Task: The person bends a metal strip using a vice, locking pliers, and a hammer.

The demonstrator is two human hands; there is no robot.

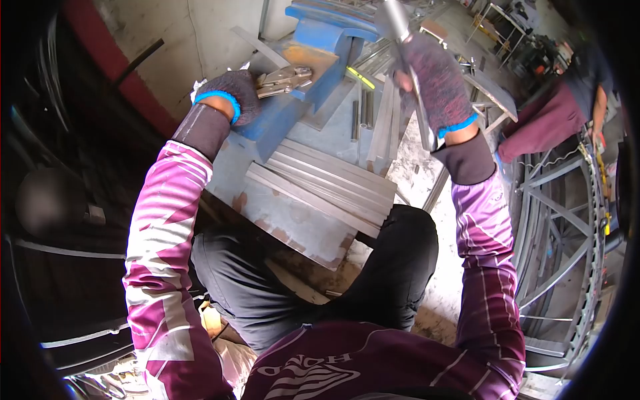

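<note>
My left hand (231, 93), in a dark knitted glove with a blue cuff, is closed around a pair of locking pliers (285, 79). The pliers' jaws point right, over the rusty top of a blue steel block (313, 57). A flat metal strip (260, 48) slants up and left from beside the pliers. Raised on the right, my gloved right hand (437, 83) grips a hammer (395, 21) by its metal handle, its blurred head upward. Below the block, several flat metal bars (327, 183) lie side by side on a steel plate table (293, 223).
A yellow-green marker-like stick (361, 77) and short metal tubes (363, 110) lie on the table behind the bars. Another person in maroon trousers (543, 123) is at the right, near a curved metal frame (567, 220). A pale wall (180, 40) rises at the back left.
</note>
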